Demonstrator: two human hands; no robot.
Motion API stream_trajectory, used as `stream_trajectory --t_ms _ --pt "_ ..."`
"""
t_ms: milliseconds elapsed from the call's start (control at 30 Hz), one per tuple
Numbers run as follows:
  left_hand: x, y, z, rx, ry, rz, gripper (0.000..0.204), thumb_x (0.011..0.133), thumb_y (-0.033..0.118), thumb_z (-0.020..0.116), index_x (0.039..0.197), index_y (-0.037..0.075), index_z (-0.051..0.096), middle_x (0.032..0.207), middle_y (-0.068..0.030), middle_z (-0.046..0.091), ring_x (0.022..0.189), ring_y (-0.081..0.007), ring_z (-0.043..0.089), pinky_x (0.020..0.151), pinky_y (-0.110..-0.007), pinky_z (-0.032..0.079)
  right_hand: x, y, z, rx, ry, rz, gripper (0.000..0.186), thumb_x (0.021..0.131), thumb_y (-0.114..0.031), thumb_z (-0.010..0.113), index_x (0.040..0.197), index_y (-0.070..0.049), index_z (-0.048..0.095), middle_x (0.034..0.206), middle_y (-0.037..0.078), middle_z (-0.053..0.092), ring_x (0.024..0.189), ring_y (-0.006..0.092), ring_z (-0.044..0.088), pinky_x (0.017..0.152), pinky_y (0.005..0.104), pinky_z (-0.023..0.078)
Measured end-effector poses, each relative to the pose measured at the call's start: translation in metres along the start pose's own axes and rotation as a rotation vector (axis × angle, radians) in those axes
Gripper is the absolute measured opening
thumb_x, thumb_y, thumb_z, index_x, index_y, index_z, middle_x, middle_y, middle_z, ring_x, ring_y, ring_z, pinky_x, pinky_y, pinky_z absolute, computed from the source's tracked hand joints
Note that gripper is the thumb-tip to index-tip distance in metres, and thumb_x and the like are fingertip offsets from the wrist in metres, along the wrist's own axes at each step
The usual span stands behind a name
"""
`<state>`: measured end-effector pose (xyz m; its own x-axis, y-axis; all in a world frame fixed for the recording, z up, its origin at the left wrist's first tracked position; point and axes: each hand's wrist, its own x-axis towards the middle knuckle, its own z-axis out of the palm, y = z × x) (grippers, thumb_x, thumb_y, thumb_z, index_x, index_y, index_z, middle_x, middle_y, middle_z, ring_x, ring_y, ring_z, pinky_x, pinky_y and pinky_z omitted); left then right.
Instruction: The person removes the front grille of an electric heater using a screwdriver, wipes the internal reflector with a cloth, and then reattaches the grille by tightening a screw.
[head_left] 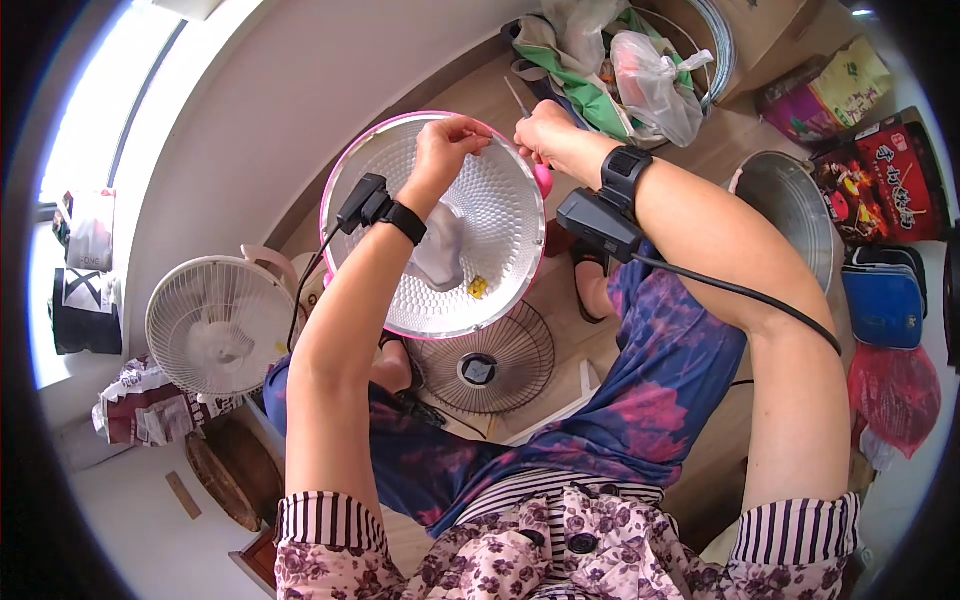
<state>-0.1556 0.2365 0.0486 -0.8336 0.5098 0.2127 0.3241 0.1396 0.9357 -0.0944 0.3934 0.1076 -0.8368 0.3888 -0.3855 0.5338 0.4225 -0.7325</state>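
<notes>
A round heater dish (505, 230) with a pink rim and a dimpled silver inside stands tilted between my legs. A pale, cloth-like piece covers its middle, and a small yellow sticker (478, 288) is low on the reflector. Over the upper part of the dish, my left hand (447, 155) is closed in a pinch; whatever is between its fingertips is too small to tell. Just right of the rim my right hand (548, 133) grips a screwdriver (517, 94), its thin shaft pointing up and away and its handle mostly hidden by the fingers.
Below the dish lies a round wire grille (482, 370). A white fan (220, 325) stands to the left by the wall. Bags (655, 85) and coiled wire lie at the far side. On the right are a metal bucket (790, 215) and a red box (880, 180).
</notes>
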Motion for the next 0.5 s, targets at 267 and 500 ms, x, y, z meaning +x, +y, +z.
stream_trajectory --t_ms 267,500 --pt "0.003 -0.006 0.000 -0.066 0.042 -0.005 0.011 0.073 -0.002 0.068 0.083 0.000 0.068 0.069 -0.0058 0.066 0.061 -0.0098 0.061 0.058 -0.024 0.049 -0.012 -0.017 0.011 -0.033 0.004 0.052 0.017 0.080 -0.008 0.056 0.072 0.007 0.059 0.063 0.011 0.060 0.045 0.0160 0.050 0.040 0.0314 0.039" --pt "-0.001 0.007 0.000 -0.013 0.125 -0.035 0.010 0.072 -0.002 0.069 0.082 -0.001 0.067 0.069 -0.0081 0.067 0.060 -0.0109 0.062 0.056 -0.024 0.049 -0.016 -0.021 0.010 0.006 -0.001 0.109 0.015 0.079 -0.007 0.057 0.073 0.007 0.059 0.062 0.011 0.060 0.046 0.0167 0.052 0.040 0.0311 0.038"
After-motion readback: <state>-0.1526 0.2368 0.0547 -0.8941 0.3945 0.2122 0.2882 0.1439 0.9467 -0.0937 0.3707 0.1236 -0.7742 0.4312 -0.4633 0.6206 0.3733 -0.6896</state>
